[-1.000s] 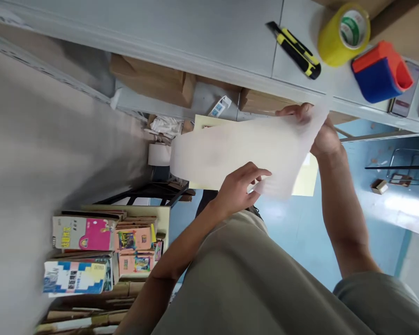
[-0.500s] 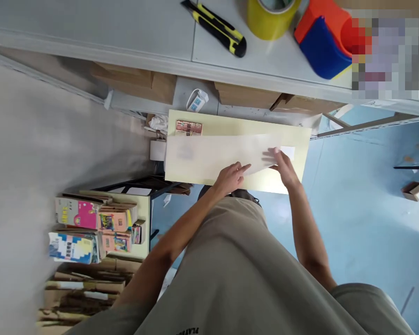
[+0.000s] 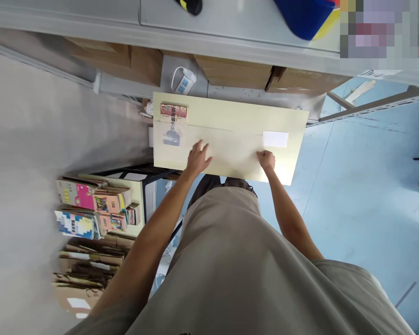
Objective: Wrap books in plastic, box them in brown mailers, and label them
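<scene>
A pale yellow tabletop stands in front of me, with a thin translucent sheet spread flat across it. My left hand lies on the sheet with its fingers stretched out and pressing down. My right hand is curled at the sheet's right end, and its fingers look pinched on that edge. A small printed card sits at the far left corner, partly under the sheet. Just beyond my right hand a white label is stuck to the tabletop.
A grey workbench runs along the top with a blue tape dispenser and a knife tip on it. Below it are cardboard boxes and a power strip. Books and flattened cardboard are stacked left. Blue floor lies right.
The sheet, held up in the air between both hands a second ago, now lies flat on the yellow tabletop. Both hands came down with it, and my view has tilted lower.
</scene>
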